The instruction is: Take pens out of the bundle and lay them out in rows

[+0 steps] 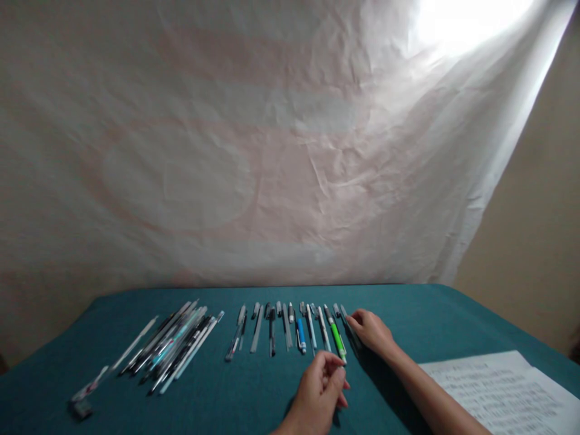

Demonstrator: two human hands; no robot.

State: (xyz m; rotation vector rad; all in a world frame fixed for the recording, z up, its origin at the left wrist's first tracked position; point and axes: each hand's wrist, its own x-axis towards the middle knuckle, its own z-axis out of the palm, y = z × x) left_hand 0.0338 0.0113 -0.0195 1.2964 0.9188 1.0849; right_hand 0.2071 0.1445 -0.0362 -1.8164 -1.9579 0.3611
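My right hand [371, 331] is at the right end of a row of pens, its fingers drawn together on a clear-barrelled pen [347, 319] that lies on the cloth. Its palm hides part of that pen. Lower down, my left hand [319, 386] is closed, with curled fingers and the thumb near the index finger. Anything inside it is hidden. Just beyond its fingertips lies a green pen [336, 339] with a dark upper part. Further left in the row are a blue pen [301, 335], a dark pen [272, 332] and several clear or white ones, with caps at the far end.
A loose heap of pens [174, 344] lies on the left of the green tablecloth [217, 405]. Beside it are a thin white pen [135, 342] and a blurred small dark object [81, 408]. Written paper sheets [502, 386] lie at right. A pale hanging sheet [272, 151] backs the table.
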